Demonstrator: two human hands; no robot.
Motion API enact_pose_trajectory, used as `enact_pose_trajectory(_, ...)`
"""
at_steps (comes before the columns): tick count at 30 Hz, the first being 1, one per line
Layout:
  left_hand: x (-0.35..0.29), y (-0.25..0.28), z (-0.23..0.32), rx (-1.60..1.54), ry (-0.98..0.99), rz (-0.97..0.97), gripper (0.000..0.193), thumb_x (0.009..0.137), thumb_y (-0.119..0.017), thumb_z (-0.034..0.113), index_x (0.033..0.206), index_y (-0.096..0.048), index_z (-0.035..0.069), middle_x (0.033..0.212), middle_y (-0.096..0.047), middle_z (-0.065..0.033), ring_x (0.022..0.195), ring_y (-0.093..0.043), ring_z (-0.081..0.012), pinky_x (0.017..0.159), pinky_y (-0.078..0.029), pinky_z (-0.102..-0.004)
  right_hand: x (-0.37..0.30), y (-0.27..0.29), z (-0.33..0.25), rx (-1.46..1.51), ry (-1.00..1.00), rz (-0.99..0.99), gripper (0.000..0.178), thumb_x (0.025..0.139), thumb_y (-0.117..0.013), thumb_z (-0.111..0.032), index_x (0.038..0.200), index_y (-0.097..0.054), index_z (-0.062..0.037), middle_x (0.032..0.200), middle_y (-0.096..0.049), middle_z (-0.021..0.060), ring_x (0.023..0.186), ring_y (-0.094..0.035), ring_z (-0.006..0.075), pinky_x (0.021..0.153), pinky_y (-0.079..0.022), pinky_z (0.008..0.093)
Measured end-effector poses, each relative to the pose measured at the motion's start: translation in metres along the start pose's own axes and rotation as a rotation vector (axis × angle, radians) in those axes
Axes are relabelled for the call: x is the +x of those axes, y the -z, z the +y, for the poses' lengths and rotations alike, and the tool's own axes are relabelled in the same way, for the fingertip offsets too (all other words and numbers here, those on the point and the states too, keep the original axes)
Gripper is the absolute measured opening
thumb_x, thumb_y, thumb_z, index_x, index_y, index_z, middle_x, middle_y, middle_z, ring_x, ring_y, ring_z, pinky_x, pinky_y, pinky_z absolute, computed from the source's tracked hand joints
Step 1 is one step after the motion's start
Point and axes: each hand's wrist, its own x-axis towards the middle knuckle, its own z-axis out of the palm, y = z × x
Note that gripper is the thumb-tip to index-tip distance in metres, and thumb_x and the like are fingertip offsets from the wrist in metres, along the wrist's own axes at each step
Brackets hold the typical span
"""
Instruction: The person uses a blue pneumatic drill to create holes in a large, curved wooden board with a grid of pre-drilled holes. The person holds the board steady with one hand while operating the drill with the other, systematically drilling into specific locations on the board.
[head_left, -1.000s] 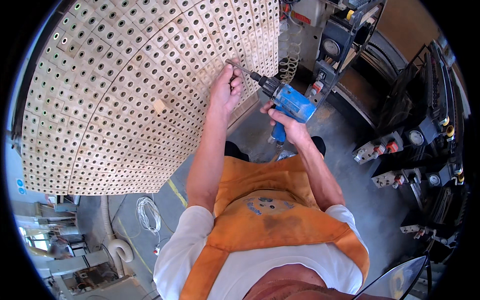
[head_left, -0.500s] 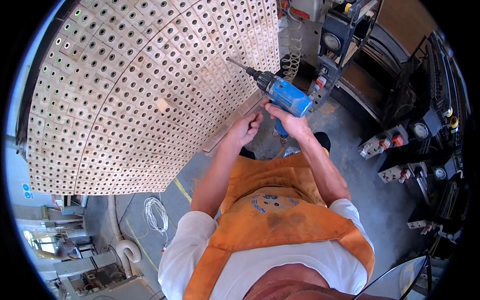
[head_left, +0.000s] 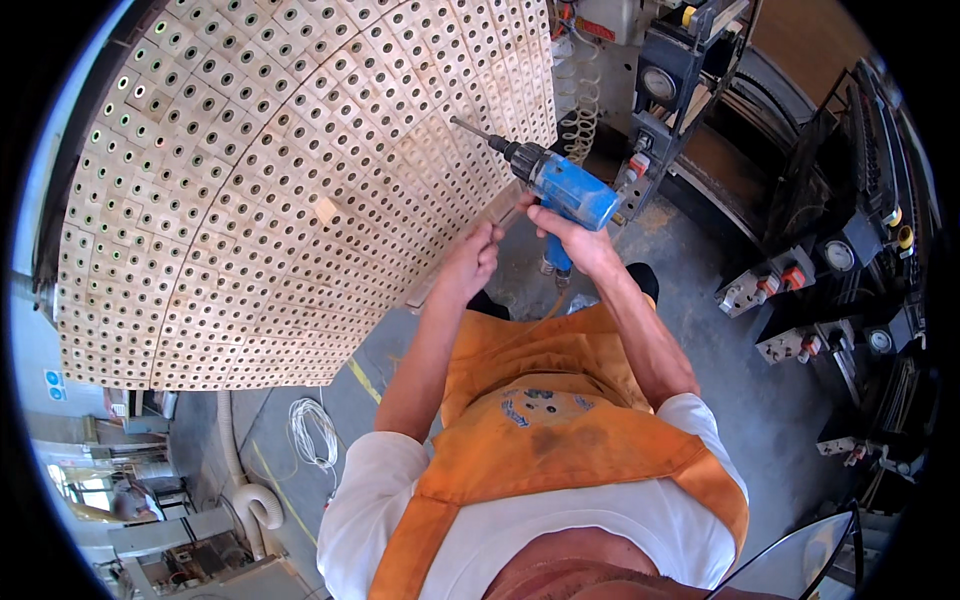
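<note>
A broad curved wooden panel, set with rows of dark-ringed holes, fills the upper left, its lower right edge nearest the person. The person wears an orange apron over a white shirt. In front of the apron, beside the panel's right edge, a blue drill points up and left; whether its bit touches the wood cannot be told. The right hand is clamped around the drill's grip. Near it, the left hand has curled fingers; whether they pinch anything is unclear. A small wooden block juts from the panel.
</note>
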Motion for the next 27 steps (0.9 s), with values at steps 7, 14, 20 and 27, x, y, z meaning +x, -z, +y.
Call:
enact_pose_trajectory(7,0.030,-0.041,0.072,-0.088,-0.232,0.004,0.025,0.099,-0.050,0.029,0.105,-0.055,0.006,0.080,-0.051,0.0031,0.051,-0.036,-0.0010,0.041,-0.028,-0.0148,-0.029,0.038,0.003,0.119,-0.119,-0.113,0.028,0.083,-0.067,-0.010,0.109,-0.060,-0.0033,0.102,-0.066,0.0098,0.097,-0.064,0.0200,0.066,-0.048,0.0275)
enact_pose_trajectory(14,0.042,-0.050,0.076,0.119,-0.185,-0.063,0.030,0.097,-0.053,0.032,0.105,-0.055,0.004,0.076,-0.049,0.0016,0.052,-0.036,-0.0025,0.041,-0.027,-0.0154,-0.037,0.065,0.003,0.046,-0.186,-0.118,0.029,0.082,-0.069,-0.011,0.109,-0.062,-0.0022,0.099,-0.068,0.0092,0.092,-0.064,0.0168,0.067,-0.048,0.0266)
enact_pose_trajectory(20,0.056,-0.064,0.083,0.134,-0.177,0.044,0.030,0.098,-0.052,0.033,0.105,-0.055,0.003,0.076,-0.049,0.0015,0.052,-0.036,-0.0033,0.042,-0.028,-0.0160,-0.032,0.052,0.026,-0.081,-0.113,-0.099,0.024,0.086,-0.067,-0.010,0.109,-0.063,-0.0046,0.099,-0.068,0.0064,0.088,-0.062,0.0120,0.068,-0.047,0.0254)
enact_pose_trajectory(27,0.067,-0.050,0.083,-0.071,-0.268,-0.015,0.019,0.098,-0.046,0.014,0.108,-0.055,0.000,0.087,-0.051,-0.0032,0.059,-0.042,-0.0046,0.045,-0.030,-0.0171,-0.001,0.011,0.036,0.228,-0.074,0.007,0.018,0.085,-0.066,-0.008,0.103,-0.064,-0.0042,0.097,-0.067,0.0041,0.078,-0.060,0.0095,0.064,-0.048,0.0253)
